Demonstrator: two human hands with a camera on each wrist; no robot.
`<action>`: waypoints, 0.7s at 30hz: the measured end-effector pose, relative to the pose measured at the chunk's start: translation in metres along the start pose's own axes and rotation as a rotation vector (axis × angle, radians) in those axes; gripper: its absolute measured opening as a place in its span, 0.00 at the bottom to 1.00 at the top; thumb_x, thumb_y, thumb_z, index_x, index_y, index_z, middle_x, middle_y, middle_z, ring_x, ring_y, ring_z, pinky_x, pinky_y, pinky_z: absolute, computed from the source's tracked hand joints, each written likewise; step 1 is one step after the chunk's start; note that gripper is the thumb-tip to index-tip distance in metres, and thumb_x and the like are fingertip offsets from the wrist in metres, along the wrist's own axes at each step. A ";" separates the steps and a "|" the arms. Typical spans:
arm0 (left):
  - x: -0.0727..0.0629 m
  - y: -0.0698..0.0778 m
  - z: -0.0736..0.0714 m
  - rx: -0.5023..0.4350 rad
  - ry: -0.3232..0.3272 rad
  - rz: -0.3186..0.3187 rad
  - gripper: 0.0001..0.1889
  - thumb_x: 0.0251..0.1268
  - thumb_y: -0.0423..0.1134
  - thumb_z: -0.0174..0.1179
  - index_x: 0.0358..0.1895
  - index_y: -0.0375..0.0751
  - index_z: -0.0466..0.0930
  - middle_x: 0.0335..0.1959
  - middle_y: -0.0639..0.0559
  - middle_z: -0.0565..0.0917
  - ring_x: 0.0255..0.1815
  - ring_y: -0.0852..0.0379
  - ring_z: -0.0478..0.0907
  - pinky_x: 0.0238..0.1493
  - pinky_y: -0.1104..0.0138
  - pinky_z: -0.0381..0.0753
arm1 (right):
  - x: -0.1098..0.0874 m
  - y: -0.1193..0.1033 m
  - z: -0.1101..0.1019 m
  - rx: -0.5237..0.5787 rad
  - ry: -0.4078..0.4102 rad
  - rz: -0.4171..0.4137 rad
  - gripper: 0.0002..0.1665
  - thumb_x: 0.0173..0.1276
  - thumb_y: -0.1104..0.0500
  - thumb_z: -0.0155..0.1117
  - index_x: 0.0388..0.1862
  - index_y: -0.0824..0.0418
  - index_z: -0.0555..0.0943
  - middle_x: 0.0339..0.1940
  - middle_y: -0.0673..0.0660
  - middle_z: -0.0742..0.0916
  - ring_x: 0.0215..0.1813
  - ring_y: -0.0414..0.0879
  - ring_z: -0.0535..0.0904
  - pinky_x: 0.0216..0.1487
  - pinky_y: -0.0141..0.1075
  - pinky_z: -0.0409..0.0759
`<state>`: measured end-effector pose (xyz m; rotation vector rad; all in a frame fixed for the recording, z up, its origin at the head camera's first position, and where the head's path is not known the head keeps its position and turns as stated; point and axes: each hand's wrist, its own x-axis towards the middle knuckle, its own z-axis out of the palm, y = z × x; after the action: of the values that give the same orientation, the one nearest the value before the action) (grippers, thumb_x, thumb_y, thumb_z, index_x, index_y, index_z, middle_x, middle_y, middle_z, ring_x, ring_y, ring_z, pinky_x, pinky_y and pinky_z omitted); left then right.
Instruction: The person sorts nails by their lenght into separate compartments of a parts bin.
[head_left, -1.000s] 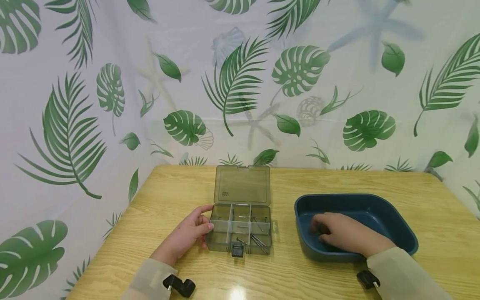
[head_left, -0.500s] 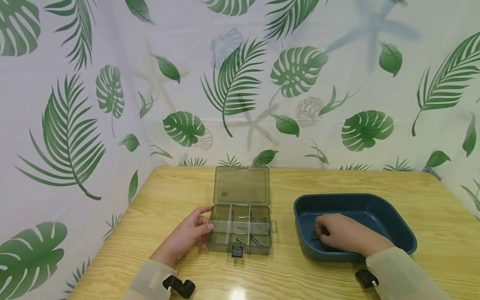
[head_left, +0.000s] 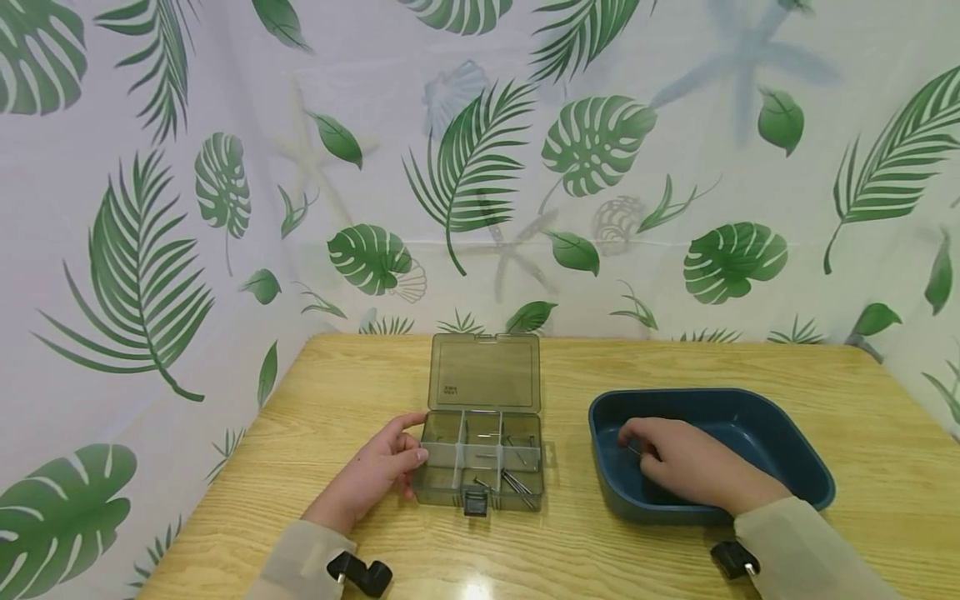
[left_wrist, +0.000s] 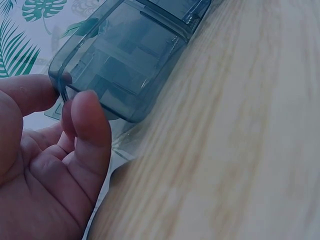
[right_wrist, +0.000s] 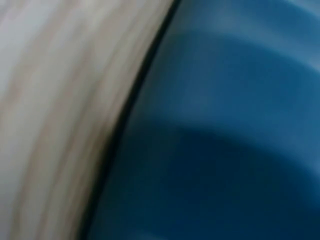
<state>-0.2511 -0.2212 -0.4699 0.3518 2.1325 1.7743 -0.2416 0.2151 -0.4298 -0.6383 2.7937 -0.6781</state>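
A smoky, see-through compartment box [head_left: 477,458] stands on the table with its lid [head_left: 484,372] raised at the back. Several thin metal nails [head_left: 517,487] lie in its right and middle compartments. My left hand [head_left: 378,467] grips the box's left side, thumb at the wall and index finger by the back corner; the left wrist view shows the thumb and a finger on the box end [left_wrist: 107,82]. Inside the dark blue tray [head_left: 750,442], my right hand [head_left: 686,462] has curled fingers, with a thin nail [head_left: 633,451] showing at the fingertips.
The wooden table [head_left: 570,554] runs back to a leaf-patterned curtain [head_left: 480,167]. A latch [head_left: 476,501] hangs at the box's front. The right wrist view is blurred, with only the tray wall [right_wrist: 225,90] and table in it. Both sleeves carry black wrist mounts.
In the tray, my right hand shifts slightly and its fingers lift a little, with a thin nail now showing at the fingertips. The left hand and box stay put.
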 end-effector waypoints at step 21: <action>-0.001 0.001 0.001 0.005 0.008 0.002 0.33 0.77 0.38 0.57 0.79 0.43 0.55 0.41 0.43 0.72 0.25 0.54 0.70 0.29 0.58 0.84 | 0.005 -0.047 0.000 0.026 0.137 -0.134 0.19 0.75 0.66 0.51 0.55 0.47 0.82 0.29 0.42 0.77 0.28 0.37 0.69 0.33 0.39 0.70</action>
<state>-0.2500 -0.2204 -0.4686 0.3489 2.1430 1.7742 -0.2288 0.1751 -0.4081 -0.8097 2.8804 -0.8113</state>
